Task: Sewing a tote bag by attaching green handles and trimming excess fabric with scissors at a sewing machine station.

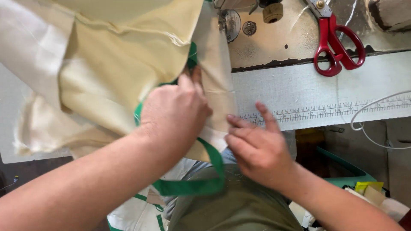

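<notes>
cream fabric (pixel 120 64) with green strap (pixel 192 186) lies short of sewing machine (pixel 231 21), unstitched here; left hand (pixel 173 113) fingers pinch fold, right hand (pixel 259 147) fingers press flat, released.

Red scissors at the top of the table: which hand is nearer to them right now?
Right. The right hand lies below and left of the red scissors, fingers on the table edge by the printed ruler. The left hand presses the cream fabric, farther left.
</notes>
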